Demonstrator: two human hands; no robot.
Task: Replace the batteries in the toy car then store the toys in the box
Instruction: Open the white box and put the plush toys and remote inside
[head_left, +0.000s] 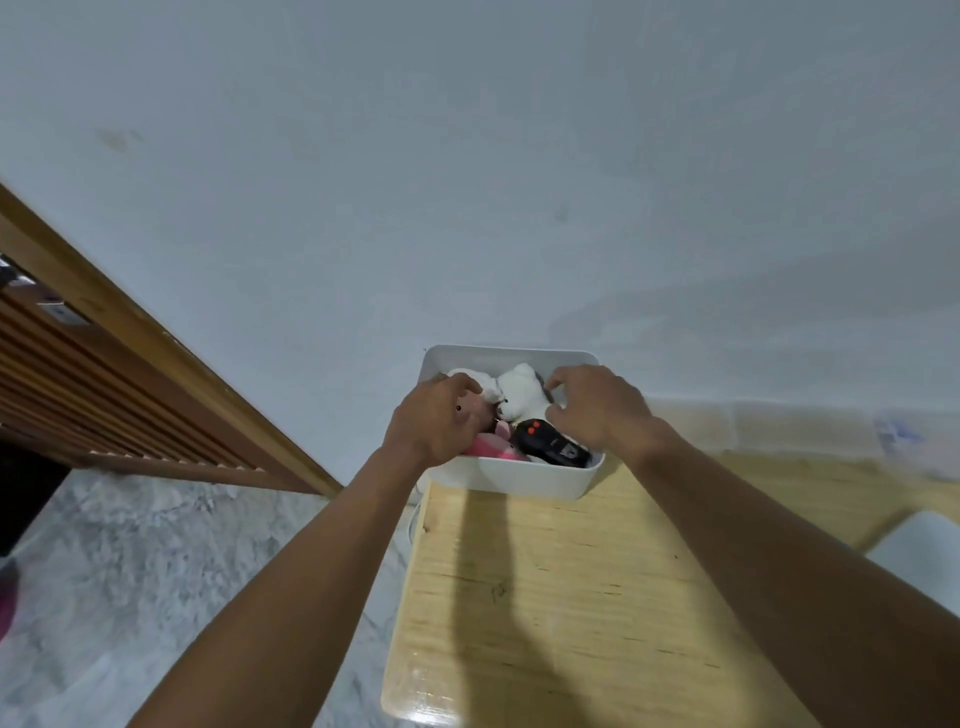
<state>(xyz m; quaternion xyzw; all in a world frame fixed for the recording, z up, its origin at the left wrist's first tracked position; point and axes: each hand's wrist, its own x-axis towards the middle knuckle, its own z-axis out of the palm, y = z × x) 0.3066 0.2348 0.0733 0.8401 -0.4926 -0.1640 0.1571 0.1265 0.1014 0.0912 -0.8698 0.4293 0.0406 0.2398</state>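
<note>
A white plastic box (524, 480) stands at the far end of a light wooden table (550, 597), against the wall. Inside it lie a white plush bear (519, 397), a pink plush toy (491, 447) and a black toy car with red dots (550, 444). My left hand (434, 421) reaches over the box's left side, fingers curled on the pink plush toy. Over the box's right side, my right hand (597, 408) has bent fingers touching the white bear; whether it grips the bear is unclear. Part of the box's contents is hidden under both hands.
A pale wall rises right behind the box. To the left of the table are a grey marbled floor (156, 571) and a slatted wooden frame (104, 384). A white chair seat (919, 545) shows at the right edge.
</note>
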